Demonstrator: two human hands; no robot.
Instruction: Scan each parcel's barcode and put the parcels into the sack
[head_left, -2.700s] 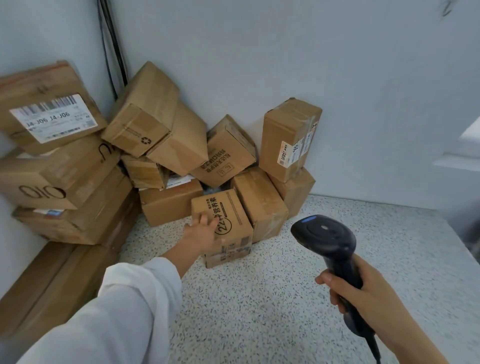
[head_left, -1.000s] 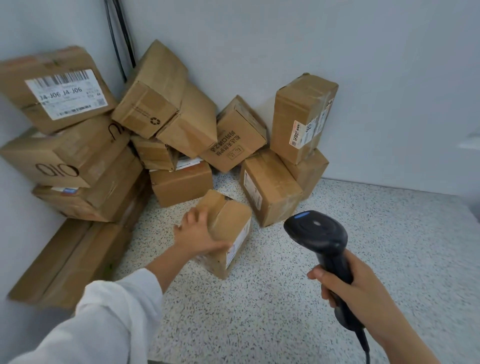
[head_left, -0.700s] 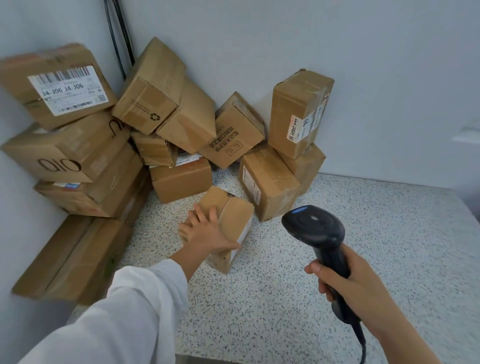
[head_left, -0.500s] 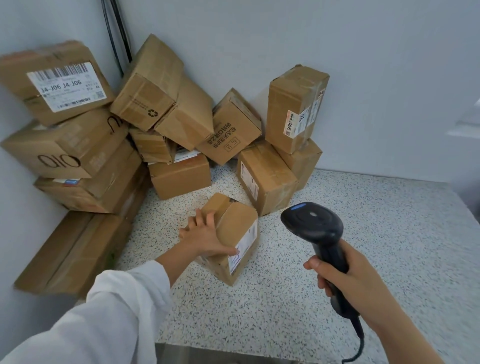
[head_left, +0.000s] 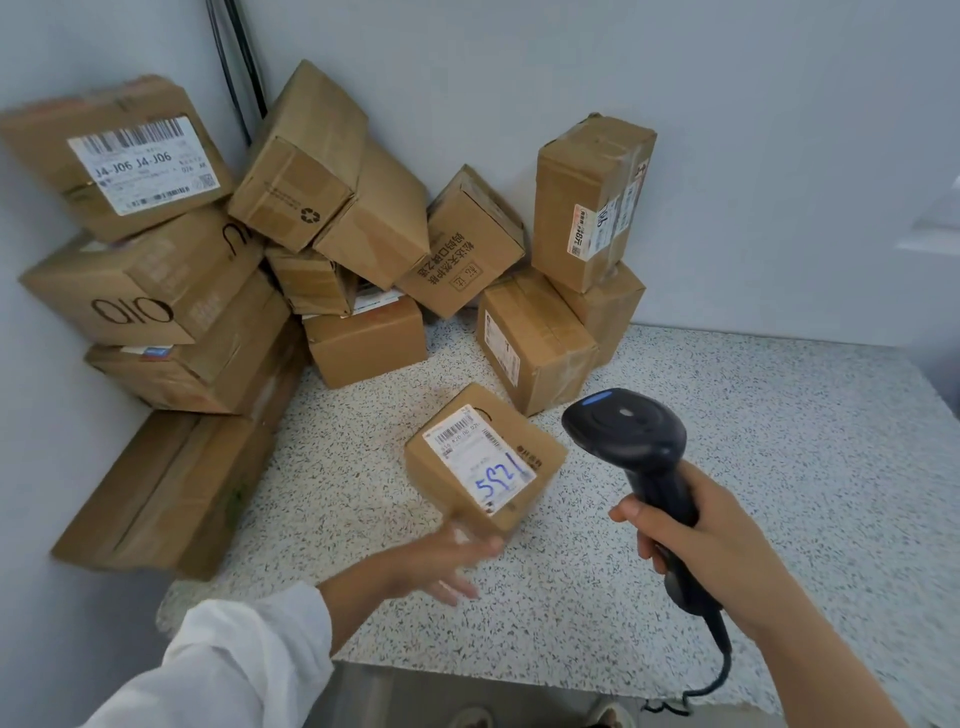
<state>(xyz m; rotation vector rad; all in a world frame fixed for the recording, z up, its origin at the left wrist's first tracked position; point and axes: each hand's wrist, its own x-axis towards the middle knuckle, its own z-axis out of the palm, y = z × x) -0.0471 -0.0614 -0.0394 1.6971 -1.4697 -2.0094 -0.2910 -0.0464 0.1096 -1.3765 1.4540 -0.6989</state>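
Cardboard looks stiff and light, so we would take the small parcel (head_left: 483, 462) by its sides, left hand (head_left: 441, 564) spread-fingered at its near corner, right hand (head_left: 711, 540) clamped round the scanner (head_left: 628, 441).

We recorded a speckled stone countertop (head_left: 779, 467). Directly on it lay a small labelled parcel (head_left: 485, 462) near the middle, a long flat carton (head_left: 166, 493) along the left edge, and stacked cartons (head_left: 366, 343) filling the rear corner.

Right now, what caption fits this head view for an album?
Right hand holds a scanner beside a labelled parcel on the speckled table; left hand, blurred, at its near edge.
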